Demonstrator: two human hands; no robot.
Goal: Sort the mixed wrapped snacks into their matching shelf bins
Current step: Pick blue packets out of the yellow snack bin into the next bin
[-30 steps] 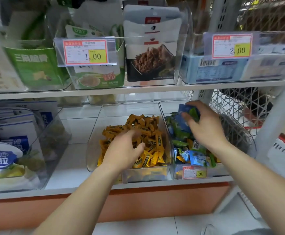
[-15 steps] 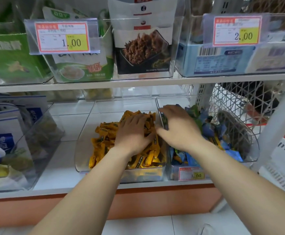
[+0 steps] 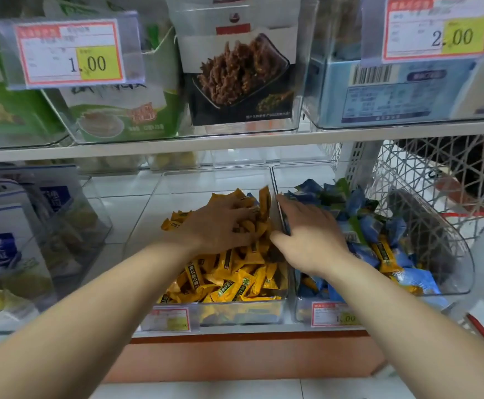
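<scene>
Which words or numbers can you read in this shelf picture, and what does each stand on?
"1.00": upper-left price tag.
"2.00": upper-right price tag.
"1.00": blue-snack bin's price tag.
Too blurred to read: the yellow-snack bin's tag, all small print, the packet lettering.

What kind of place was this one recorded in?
Probably a small shop's snack aisle: price tags marked 1.00 and 2.00 on clear shelf bins, and retail snack pouches on white shelving.
</scene>
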